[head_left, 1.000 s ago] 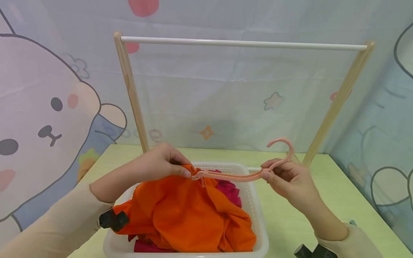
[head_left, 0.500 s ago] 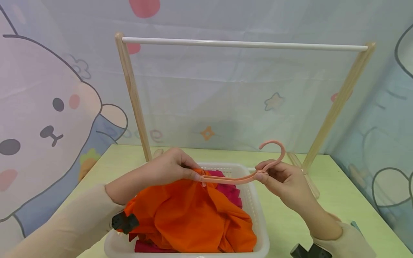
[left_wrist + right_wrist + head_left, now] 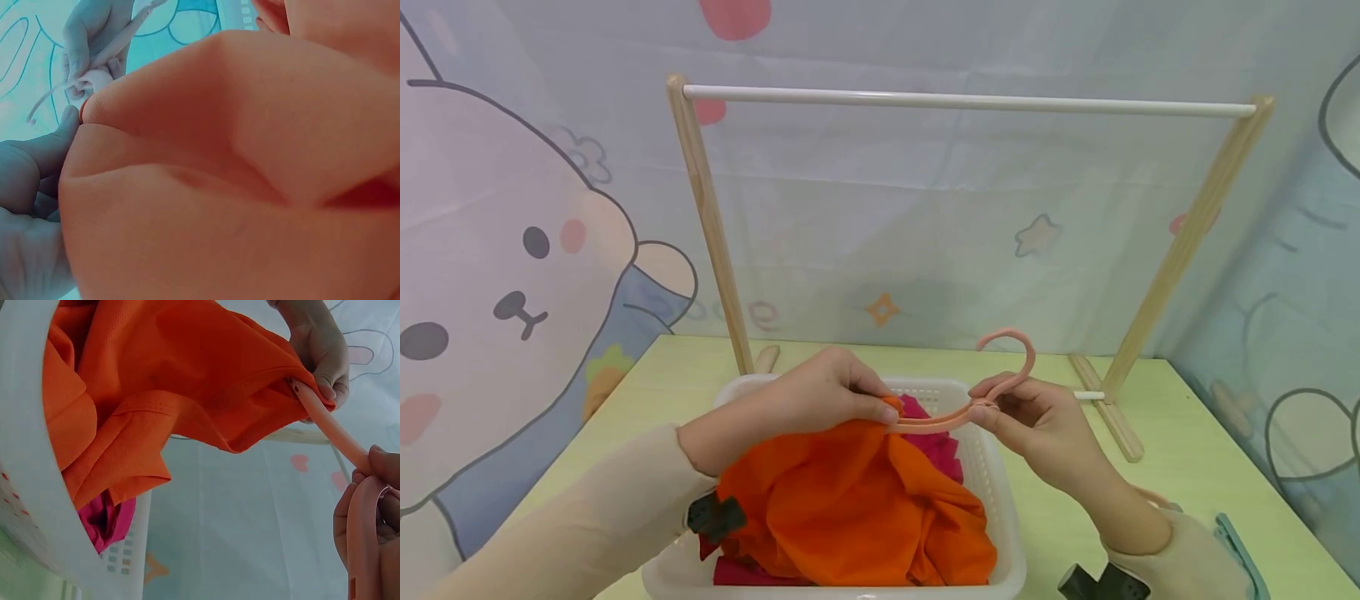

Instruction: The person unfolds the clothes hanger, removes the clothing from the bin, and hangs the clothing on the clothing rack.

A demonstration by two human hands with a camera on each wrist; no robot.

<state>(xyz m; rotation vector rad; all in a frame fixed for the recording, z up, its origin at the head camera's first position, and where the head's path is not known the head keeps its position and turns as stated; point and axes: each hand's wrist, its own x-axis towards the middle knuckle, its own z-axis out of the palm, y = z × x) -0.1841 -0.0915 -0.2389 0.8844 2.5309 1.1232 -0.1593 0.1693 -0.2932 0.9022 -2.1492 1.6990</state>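
Observation:
My left hand pinches the upper edge of an orange garment, where one arm of a pink clothes hanger meets the cloth. In the right wrist view that hanger arm runs into the garment's opening, its tip hidden inside the cloth. My right hand grips the hanger at the base of its hook, thumb in front, hook pointing up. Most of the orange garment lies heaped in a white plastic basket, over a magenta cloth. In the left wrist view the orange cloth fills most of the picture.
Behind the basket stands a rack with wooden legs and a white crossbar. A teal strip-like object lies on the pale table at the right, partly behind the right sleeve. A printed cloth backdrop hangs behind.
The left hand has moved right along the hanger arm with the garment's edge, covering more of it. The right hand and hanger have shifted left, so the hands are closer together.

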